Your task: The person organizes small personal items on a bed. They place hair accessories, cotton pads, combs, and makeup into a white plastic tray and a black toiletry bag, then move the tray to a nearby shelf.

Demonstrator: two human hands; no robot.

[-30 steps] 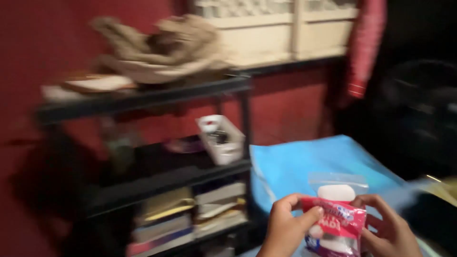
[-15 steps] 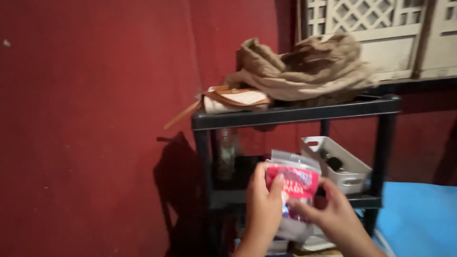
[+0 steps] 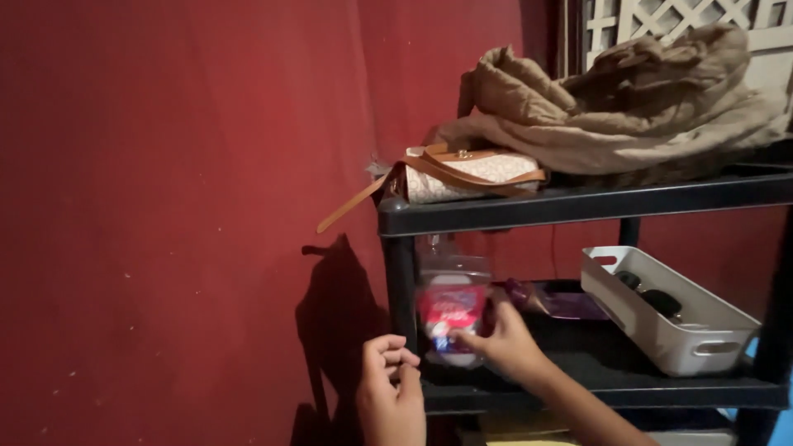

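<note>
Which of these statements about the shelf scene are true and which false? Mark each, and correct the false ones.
1. The right hand holds a small red-and-clear packet at the middle shelf. True.
2. The left hand also grips the packet. False: it is curled loosely beside the shelf post, apart from the packet.
3. A white tray sits on the middle shelf. True.
4. The tan-strapped purse lies inside the white tray. False: it lies on the top shelf beside a heap of beige cloth.
5. The wall is blue. False: it is red.
</note>
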